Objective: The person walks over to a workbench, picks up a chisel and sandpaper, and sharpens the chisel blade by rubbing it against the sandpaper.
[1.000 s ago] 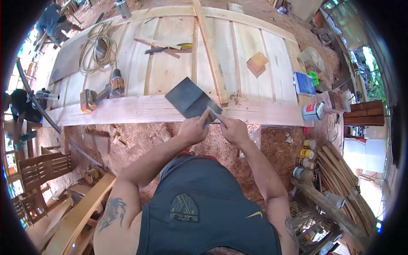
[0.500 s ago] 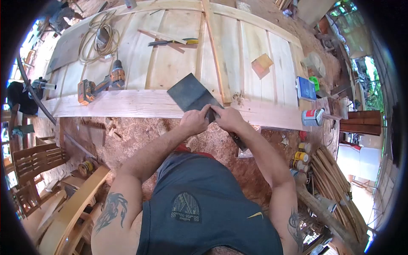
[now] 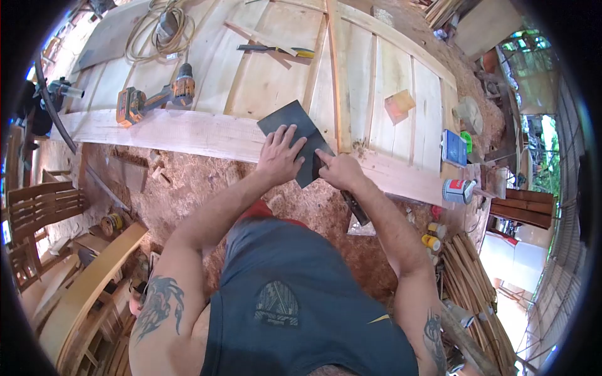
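Observation:
A dark grey sheet that looks like sandpaper (image 3: 287, 118) lies at an angle over the front edge of the wooden panel, with its lower corner past the edge. My left hand (image 3: 280, 154) presses flat on the sheet, fingers spread. Beside the sheet's right edge, my right hand (image 3: 340, 171) is closed around a dark knife-like tool (image 3: 356, 209), its index finger stretched toward the sheet. The tool's lower end sticks out below that hand; much of the rest is hidden by the hand.
On the wooden panel (image 3: 269, 81) lie a cordless drill (image 3: 157, 97), a coiled cord (image 3: 160, 37), a yellow-and-black tool (image 3: 276, 50), and a small yellowish block (image 3: 399, 106). A blue box (image 3: 453, 148) and a tin can (image 3: 458, 190) stand at the right. Wood strips (image 3: 480, 291) are stacked lower right.
My left hand has gone from pinching the sheet's near part to lying flat on it. The sheet's crease no longer shows. My right hand has moved slightly right, and the view has shifted.

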`<state>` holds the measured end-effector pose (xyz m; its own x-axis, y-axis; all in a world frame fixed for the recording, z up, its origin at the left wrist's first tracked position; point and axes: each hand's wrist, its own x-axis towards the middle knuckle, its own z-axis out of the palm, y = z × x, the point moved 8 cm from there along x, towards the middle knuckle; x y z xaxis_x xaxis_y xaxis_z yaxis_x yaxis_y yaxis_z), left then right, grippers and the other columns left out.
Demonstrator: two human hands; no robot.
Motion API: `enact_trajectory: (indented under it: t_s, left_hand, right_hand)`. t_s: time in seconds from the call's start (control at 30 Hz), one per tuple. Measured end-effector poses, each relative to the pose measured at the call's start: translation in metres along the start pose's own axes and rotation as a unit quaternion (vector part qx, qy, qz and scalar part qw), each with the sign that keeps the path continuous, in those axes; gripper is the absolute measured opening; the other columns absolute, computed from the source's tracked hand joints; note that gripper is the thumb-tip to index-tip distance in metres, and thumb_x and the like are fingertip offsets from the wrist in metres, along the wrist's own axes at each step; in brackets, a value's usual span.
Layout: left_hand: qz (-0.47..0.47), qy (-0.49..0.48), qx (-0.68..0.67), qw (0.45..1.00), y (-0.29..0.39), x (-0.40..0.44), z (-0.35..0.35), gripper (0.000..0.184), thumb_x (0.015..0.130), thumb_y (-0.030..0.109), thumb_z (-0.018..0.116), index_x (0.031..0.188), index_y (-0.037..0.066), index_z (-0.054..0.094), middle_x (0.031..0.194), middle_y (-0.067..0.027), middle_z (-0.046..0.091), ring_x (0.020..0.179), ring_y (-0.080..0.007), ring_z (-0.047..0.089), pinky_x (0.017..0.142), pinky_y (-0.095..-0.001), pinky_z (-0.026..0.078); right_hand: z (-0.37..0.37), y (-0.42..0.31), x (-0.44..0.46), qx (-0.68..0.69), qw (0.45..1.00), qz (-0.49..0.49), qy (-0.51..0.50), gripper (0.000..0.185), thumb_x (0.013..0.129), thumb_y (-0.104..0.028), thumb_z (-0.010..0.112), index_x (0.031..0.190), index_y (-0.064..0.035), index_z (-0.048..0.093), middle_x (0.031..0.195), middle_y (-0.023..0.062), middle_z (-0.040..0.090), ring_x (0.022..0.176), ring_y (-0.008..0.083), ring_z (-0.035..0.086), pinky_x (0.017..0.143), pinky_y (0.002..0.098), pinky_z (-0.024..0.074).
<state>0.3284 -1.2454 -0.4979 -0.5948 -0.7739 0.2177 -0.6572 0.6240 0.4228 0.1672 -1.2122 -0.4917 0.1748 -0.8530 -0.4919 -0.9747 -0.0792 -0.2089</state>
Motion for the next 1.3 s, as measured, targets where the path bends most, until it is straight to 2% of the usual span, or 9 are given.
enact_trajectory:
  t_s: [0.43, 0.63, 0.73, 0.83, 0.93, 1.03, 1.17, 1.3]
  left_hand:
    - [-0.014, 0.010, -0.013, 1.000, -0.004, -0.002, 0.003, 0.057, 0.092, 0.037, 0.070, 0.143, 0.014, 0.064, 0.161, -0.0215, 0.044, 0.149, -0.0425, 0.038, 0.121, -0.0547, 0.032]
    - [-0.013, 0.002, -0.012, 1.000, -0.004, -0.001, 0.001, 0.056, 0.092, 0.038, 0.069, 0.143, 0.015, 0.065, 0.161, -0.0214, 0.045, 0.149, -0.0420, 0.038, 0.120, -0.0541, 0.032]
    - [-0.013, -0.001, -0.009, 1.000, -0.006, -0.002, 0.003, 0.056, 0.093, 0.039, 0.069, 0.143, 0.015, 0.065, 0.161, -0.0213, 0.045, 0.149, -0.0417, 0.038, 0.120, -0.0541, 0.032]
    - [-0.010, -0.009, -0.010, 1.000, -0.003, -0.003, 0.004, 0.057, 0.093, 0.040, 0.068, 0.145, 0.015, 0.064, 0.161, -0.0213, 0.045, 0.150, -0.0418, 0.038, 0.121, -0.0540, 0.032]
    - [-0.019, -0.015, -0.008, 1.000, -0.005, -0.001, 0.001, 0.060, 0.094, 0.041, 0.067, 0.147, 0.014, 0.061, 0.162, -0.0211, 0.044, 0.151, -0.0417, 0.037, 0.121, -0.0539, 0.031]
    - [-0.026, -0.023, -0.018, 0.999, -0.005, -0.001, 0.004, 0.063, 0.095, 0.041, 0.066, 0.149, 0.010, 0.058, 0.164, -0.0204, 0.043, 0.152, -0.0412, 0.036, 0.123, -0.0538, 0.030]
    - [-0.023, -0.022, -0.016, 0.999, -0.009, -0.004, 0.007, 0.065, 0.095, 0.042, 0.065, 0.150, 0.007, 0.057, 0.165, -0.0198, 0.042, 0.153, -0.0407, 0.035, 0.124, -0.0538, 0.028]
    - [-0.033, -0.021, -0.007, 0.999, -0.011, -0.003, 0.009, 0.067, 0.095, 0.044, 0.067, 0.151, 0.010, 0.055, 0.165, -0.0176, 0.041, 0.153, -0.0399, 0.035, 0.124, -0.0558, 0.028]
  right_hand:
    - [0.003, 0.001, -0.002, 0.020, 0.999, -0.016, 0.024, 0.065, 0.088, -0.034, 0.061, 0.150, -0.0154, 0.059, 0.093, 0.0278, 0.074, 0.089, 0.0455, 0.073, 0.085, 0.0553, 0.0586]
    - [0.006, -0.001, -0.022, 0.037, 0.999, -0.002, 0.000, 0.065, 0.088, -0.036, 0.061, 0.150, -0.0148, 0.060, 0.093, 0.0269, 0.075, 0.090, 0.0460, 0.073, 0.087, 0.0546, 0.0581]
    - [0.022, 0.001, -0.038, 0.043, 0.998, -0.026, 0.048, 0.064, 0.089, -0.036, 0.061, 0.149, -0.0168, 0.060, 0.095, 0.0268, 0.075, 0.092, 0.0459, 0.072, 0.087, 0.0544, 0.0579]
    - [0.017, 0.005, -0.048, 0.046, 0.999, 0.013, 0.003, 0.060, 0.089, -0.034, 0.060, 0.147, -0.0189, 0.063, 0.094, 0.0264, 0.075, 0.091, 0.0449, 0.073, 0.087, 0.0541, 0.0580]
    - [-0.005, 0.009, -0.030, 0.079, 0.994, 0.003, 0.075, 0.058, 0.088, -0.033, 0.059, 0.144, -0.0199, 0.065, 0.093, 0.0247, 0.076, 0.090, 0.0437, 0.074, 0.088, 0.0533, 0.0583]
    - [-0.026, -0.003, -0.009, 0.062, 0.996, 0.041, 0.052, 0.058, 0.087, -0.032, 0.059, 0.144, -0.0202, 0.066, 0.093, 0.0229, 0.076, 0.090, 0.0429, 0.074, 0.089, 0.0525, 0.0586]
    - [-0.036, -0.009, 0.014, 0.023, 0.998, 0.037, 0.054, 0.062, 0.086, -0.032, 0.059, 0.147, -0.0198, 0.064, 0.097, 0.0225, 0.077, 0.093, 0.0425, 0.074, 0.091, 0.0514, 0.0589]
    - [-0.027, -0.001, 0.022, 0.013, 0.998, 0.042, 0.044, 0.063, 0.086, -0.033, 0.059, 0.148, -0.0186, 0.063, 0.099, 0.0236, 0.077, 0.096, 0.0428, 0.074, 0.093, 0.0512, 0.0588]
